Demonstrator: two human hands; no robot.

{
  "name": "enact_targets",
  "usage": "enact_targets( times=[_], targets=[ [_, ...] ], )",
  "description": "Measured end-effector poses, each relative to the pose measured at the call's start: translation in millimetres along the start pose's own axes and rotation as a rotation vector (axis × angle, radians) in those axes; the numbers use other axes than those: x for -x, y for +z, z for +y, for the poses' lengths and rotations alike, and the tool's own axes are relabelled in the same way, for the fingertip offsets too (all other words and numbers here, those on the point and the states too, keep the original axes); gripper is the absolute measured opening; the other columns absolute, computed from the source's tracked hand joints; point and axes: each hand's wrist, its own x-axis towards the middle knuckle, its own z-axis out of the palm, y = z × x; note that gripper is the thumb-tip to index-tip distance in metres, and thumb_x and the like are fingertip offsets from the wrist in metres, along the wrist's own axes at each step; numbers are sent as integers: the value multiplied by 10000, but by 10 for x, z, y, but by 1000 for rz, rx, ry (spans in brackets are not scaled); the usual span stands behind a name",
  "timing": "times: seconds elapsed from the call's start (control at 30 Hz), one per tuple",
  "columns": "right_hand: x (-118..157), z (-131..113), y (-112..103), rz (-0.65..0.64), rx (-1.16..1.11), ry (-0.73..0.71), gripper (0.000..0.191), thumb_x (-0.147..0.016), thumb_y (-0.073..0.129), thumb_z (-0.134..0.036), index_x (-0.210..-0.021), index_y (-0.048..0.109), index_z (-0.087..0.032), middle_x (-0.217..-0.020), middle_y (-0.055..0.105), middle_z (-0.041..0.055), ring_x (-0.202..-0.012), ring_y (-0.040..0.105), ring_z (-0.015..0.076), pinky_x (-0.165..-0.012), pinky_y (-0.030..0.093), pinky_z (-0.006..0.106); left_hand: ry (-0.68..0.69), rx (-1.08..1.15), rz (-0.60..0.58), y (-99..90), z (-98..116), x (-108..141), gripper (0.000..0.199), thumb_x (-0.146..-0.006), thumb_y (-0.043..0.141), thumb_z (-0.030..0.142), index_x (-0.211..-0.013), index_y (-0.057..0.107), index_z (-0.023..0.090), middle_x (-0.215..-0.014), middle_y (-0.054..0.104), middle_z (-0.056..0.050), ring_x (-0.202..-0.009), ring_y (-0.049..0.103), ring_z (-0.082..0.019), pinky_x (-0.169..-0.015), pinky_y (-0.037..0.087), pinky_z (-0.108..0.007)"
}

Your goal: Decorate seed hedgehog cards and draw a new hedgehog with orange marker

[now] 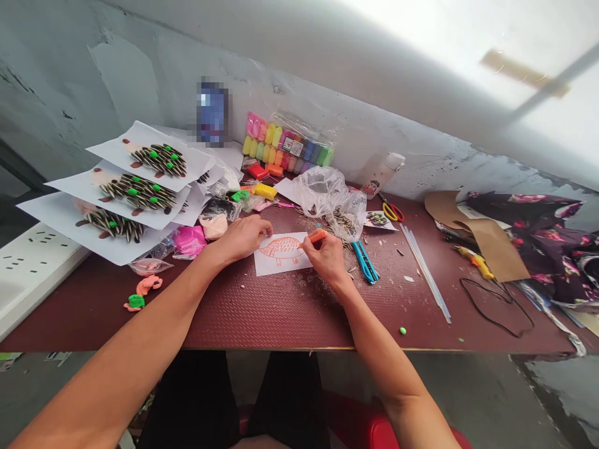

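A small white sheet (pixel 285 267) lies flat and slightly skewed near the middle of the dark red table (pixel 234 312), bearing an orange drawing (pixel 279 251) of a plump oval animal with short legs, its body filled with close orange strokes. The right hand (pixel 327 259) grips an orange marker (pixel 316 237) between thumb and fingers, its tip angled down and left to the drawing's right end. The left hand (pixel 241 239) lies palm down, fingers loosely spread, just left of the sheet's far corner, holding nothing.
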Motion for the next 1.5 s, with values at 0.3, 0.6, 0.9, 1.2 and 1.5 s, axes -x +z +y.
enact_targets(
  times=[0.3,0.6,0.9,1.2,1.5],
  targets=[
    [17,-8,14,-13,-24,10,217,-787,548,-323,-599,517,-220,-537,511,-37,-513,456,112,-551,353,241,0,16,-7,3,-15,-6,308,-880,512,164,-1028,773,236,-1040,721,-79,-919,666,-228,-816,504,-332],
    [12,-18,-8,-38,-71,26,212,-774,545,-328,-598,543,-211,-537,493,-41,-509,427,106,-549,351,243,-5,-3,-17,-12,3,1,314,-887,504,165,-1039,769,238,-1033,712,-78,-922,657,-227,-815,499,-327],
    [-21,5,-57,25,-3,15,188,-781,549,-273,-603,537,-211,-551,527,-32,-512,456,115,-566,364,256,6,8,-8,7,-22,-1,324,-877,497,180,-1031,774,243,-1023,713,-80,-904,656,-227,-816,506,-336],
    [-16,11,-39,-2,32,6,214,-790,540,-304,-594,515,-221,-542,542,-24,-504,456,117,-565,354,254,14,6,3,22,-35,-11,324,-870,495,183,-1020,776,241,-1017,722,-73,-890,654,-217,-805,507,-324],
    [-3,23,-22,-10,5,13,205,-787,556,-291,-597,545,-214,-546,542,-28,-507,471,117,-558,362,251,12,-4,6,23,-31,-7,328,-875,491,189,-1030,774,246,-1034,722,-71,-918,653,-218,-825,511,-322]
  ],
)
